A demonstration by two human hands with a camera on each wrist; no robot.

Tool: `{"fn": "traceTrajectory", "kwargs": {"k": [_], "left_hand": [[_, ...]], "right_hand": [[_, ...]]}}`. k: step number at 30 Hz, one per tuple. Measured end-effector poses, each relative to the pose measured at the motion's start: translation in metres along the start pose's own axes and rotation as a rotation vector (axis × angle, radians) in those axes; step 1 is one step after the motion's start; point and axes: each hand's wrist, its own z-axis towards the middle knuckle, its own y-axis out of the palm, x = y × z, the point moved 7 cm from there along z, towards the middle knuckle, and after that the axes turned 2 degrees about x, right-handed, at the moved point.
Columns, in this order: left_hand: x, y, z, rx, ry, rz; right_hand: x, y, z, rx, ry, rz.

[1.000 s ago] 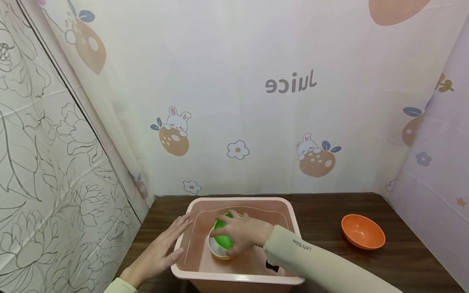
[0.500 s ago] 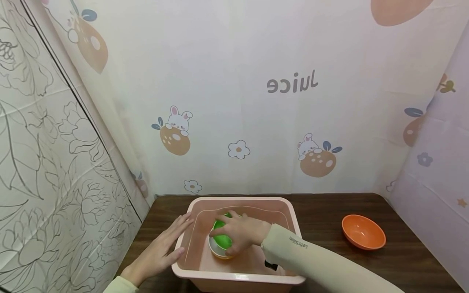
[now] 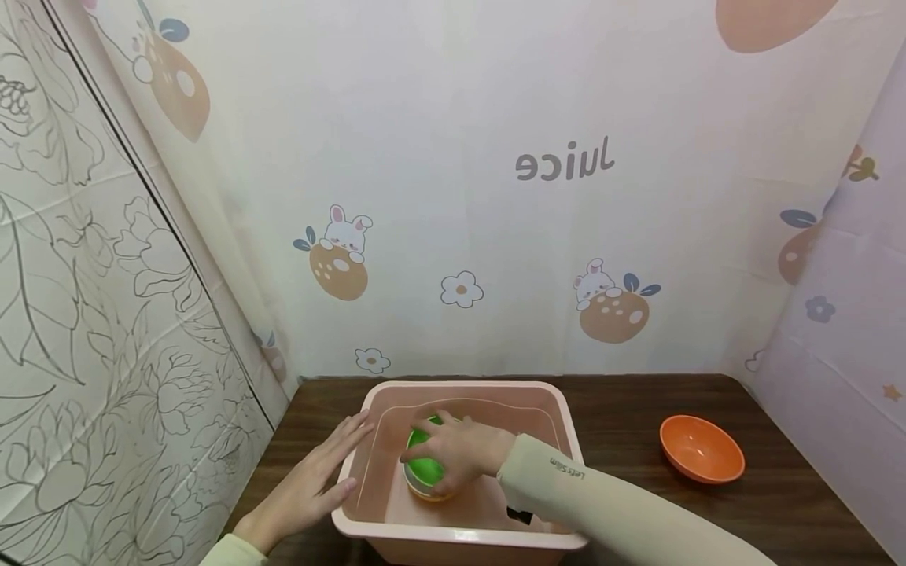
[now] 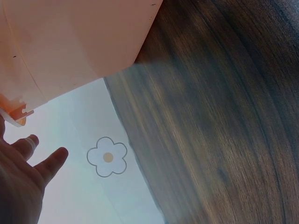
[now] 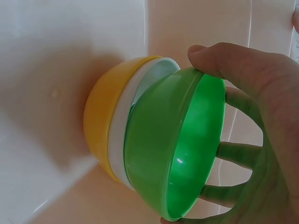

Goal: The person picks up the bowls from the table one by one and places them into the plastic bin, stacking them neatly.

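My right hand [image 3: 462, 453] reaches into a pink plastic basin [image 3: 463, 536] and grips a green bowl [image 5: 152, 144] by its rim, thumb on one side and fingers spread along the other. The green bowl sits partly inside a white bowl [image 5: 117, 140], a little tilted to it. Outermost in this stack is a yellow bowl [image 5: 100, 116], resting on the basin's floor. With fingers straight, my left hand [image 3: 307, 487] lies against the basin's left rim; the left wrist view catches only part of that hand.
An orange bowl [image 3: 702, 448] stands to the right of the basin on the dark wood table [image 3: 623, 424]. Behind the table hangs a printed curtain [image 3: 460, 196], and another with line-drawn flowers [image 3: 106, 314] closes off the left side.
The green bowl has shifted slightly left and down with my right hand, covering more of the white bowl. My left hand stays in place.
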Motion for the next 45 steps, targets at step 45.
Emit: {"fn": "traceTrajectory", "kwargs": {"k": [45], "left_hand": [[0.003, -0.002, 0.0, 0.025, 0.013, -0.008]], "right_hand": [[-0.005, 0.015, 0.011, -0.033, 0.01, -0.068]]}}
